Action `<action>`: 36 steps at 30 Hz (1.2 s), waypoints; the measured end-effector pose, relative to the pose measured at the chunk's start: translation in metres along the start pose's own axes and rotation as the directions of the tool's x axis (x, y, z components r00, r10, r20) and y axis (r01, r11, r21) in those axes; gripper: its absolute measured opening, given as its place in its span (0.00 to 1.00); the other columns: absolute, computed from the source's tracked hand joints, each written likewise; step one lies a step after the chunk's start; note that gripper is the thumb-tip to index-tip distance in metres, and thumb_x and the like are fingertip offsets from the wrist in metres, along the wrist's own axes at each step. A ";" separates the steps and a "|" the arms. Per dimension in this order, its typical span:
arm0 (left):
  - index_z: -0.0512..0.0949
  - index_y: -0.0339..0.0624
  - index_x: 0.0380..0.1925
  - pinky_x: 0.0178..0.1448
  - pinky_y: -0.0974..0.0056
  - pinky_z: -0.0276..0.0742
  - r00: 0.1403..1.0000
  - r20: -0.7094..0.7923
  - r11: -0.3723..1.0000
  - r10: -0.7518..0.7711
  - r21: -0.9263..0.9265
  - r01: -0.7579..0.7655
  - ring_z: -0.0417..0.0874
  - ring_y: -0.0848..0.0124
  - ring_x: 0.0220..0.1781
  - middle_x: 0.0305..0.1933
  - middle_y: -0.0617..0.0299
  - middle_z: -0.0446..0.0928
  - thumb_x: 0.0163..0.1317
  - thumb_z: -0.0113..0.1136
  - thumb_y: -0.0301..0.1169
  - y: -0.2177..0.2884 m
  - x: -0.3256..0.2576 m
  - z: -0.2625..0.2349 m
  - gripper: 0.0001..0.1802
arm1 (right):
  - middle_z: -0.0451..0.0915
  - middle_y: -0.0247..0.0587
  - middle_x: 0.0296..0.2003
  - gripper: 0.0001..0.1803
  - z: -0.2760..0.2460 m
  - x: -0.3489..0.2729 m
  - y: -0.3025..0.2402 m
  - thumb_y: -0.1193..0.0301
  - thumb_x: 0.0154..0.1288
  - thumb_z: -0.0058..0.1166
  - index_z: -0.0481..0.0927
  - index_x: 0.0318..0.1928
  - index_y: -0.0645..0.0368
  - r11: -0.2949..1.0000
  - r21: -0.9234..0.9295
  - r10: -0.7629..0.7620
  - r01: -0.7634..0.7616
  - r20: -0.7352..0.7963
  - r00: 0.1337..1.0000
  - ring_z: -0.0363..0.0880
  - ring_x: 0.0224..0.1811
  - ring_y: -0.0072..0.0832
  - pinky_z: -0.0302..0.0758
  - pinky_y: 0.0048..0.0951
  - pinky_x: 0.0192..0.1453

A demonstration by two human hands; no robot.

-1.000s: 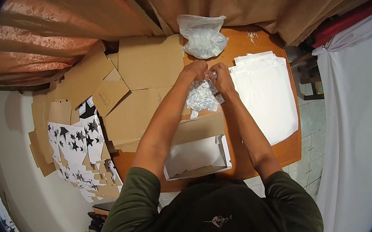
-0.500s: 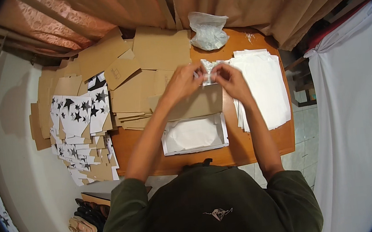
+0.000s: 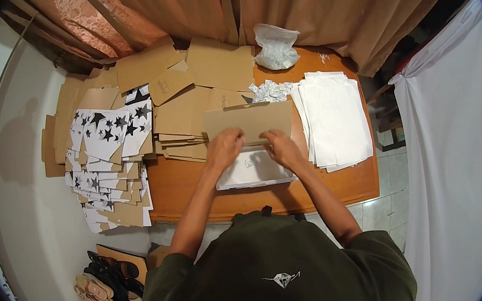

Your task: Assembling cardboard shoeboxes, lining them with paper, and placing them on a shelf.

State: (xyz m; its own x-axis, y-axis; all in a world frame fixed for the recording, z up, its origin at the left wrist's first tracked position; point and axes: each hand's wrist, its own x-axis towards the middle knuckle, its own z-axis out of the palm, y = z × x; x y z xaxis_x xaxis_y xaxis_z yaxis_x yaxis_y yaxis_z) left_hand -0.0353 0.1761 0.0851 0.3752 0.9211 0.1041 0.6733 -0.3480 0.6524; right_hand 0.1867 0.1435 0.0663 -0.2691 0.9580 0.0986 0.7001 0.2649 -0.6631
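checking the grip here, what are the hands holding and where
Both the left hand and right hand hold the open white cardboard box at its far rim, below the brown lid flap.

Both hands' fingers [image 3: 234, 142] dip behind the raised brown lid [image 3: 248, 123] of the open box [image 3: 253, 170], so their grip is unreadable. The small wrapped pieces [image 3: 270, 90] beyond the lid (a pale heap) are too tiny to identify.
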 end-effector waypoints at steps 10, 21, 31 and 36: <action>0.82 0.45 0.46 0.71 0.35 0.52 0.998 -0.040 0.962 0.041 0.272 -0.029 0.79 0.62 0.61 0.54 0.58 0.82 0.71 0.57 0.37 -0.003 0.080 -0.047 0.11 | 0.77 0.47 0.61 0.29 -0.034 0.075 -0.017 0.66 0.68 0.59 0.70 0.68 0.54 0.821 -0.566 -0.233 0.078 -0.207 0.950 0.71 0.69 0.44 0.55 0.76 0.71; 0.79 0.47 0.48 0.74 0.40 0.51 0.988 -0.007 0.977 0.154 0.147 -0.151 0.79 0.63 0.61 0.51 0.60 0.83 0.70 0.61 0.40 0.007 0.016 -0.042 0.12 | 0.81 0.38 0.46 0.12 -0.035 0.024 -0.030 0.64 0.72 0.56 0.83 0.52 0.48 0.855 -0.510 -0.219 0.091 -0.196 0.956 0.77 0.52 0.38 0.64 0.52 0.66; 0.78 0.46 0.48 0.68 0.47 0.60 0.974 -0.086 0.977 0.212 0.020 -0.211 0.83 0.61 0.54 0.46 0.60 0.85 0.65 0.65 0.33 0.009 -0.075 -0.006 0.13 | 0.82 0.35 0.47 0.10 -0.009 -0.051 -0.038 0.68 0.64 0.66 0.81 0.44 0.51 0.946 -0.285 -0.203 0.156 -0.144 0.968 0.78 0.56 0.36 0.65 0.52 0.66; 0.80 0.46 0.50 0.69 0.49 0.64 0.960 -0.060 0.960 0.275 0.072 -0.270 0.79 0.61 0.63 0.56 0.59 0.81 0.63 0.66 0.31 -0.012 -0.101 0.024 0.15 | 0.82 0.36 0.46 0.12 0.026 -0.078 -0.022 0.68 0.63 0.66 0.80 0.45 0.52 0.954 -0.250 -0.186 0.165 -0.060 0.981 0.79 0.54 0.37 0.64 0.53 0.67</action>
State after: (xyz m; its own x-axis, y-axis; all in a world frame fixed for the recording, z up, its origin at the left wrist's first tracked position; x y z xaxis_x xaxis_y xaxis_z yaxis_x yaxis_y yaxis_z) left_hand -0.0656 0.0833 0.0489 0.5066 0.7989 0.3242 0.5912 -0.5956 0.5438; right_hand 0.1755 0.0606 0.0541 -0.3544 0.8970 0.2641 0.7889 0.4385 -0.4307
